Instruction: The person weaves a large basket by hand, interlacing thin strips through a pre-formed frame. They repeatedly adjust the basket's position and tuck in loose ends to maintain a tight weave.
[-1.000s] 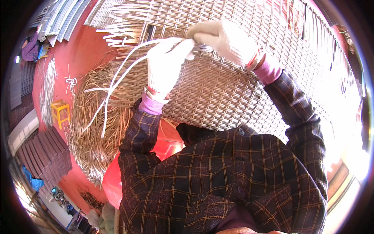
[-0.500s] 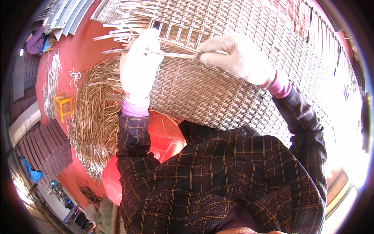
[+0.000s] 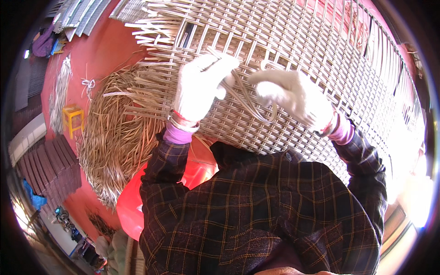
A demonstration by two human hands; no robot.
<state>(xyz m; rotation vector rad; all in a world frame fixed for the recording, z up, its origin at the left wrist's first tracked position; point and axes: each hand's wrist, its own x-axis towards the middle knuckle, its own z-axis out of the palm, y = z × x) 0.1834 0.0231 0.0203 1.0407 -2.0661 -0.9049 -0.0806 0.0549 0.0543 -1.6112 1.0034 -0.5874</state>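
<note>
Both my hands wear white gloves, over a large woven wicker panel [image 3: 229,107] of flat greyish-brown strands. My left hand [image 3: 201,85] is closed in a pinch on pale wicker strands [image 3: 243,101] near the panel's left part. From its fingers the strands bend down in a loop and curve up to my right hand [image 3: 295,94]. That hand is curled, closed around the strands at its fingers; glare and the glove partly hide the grip. Above it, a small strand loop [image 3: 266,63] stands out from the weave. Loose strand ends [image 3: 151,34] stick out at the panel's left edge.
A big bundle of loose strands [image 3: 117,151] lies left of the panel on the red floor [image 3: 98,68]. Close to my left arm is a red plastic seat [image 3: 130,201]. Farther left are a yellow stool [image 3: 73,120] and stacked brown panels [image 3: 48,167].
My left hand has moved right and a little down, closer to my right hand. My right hand has shifted slightly right and down. The strands between them, straight before, now bend in a loop.
</note>
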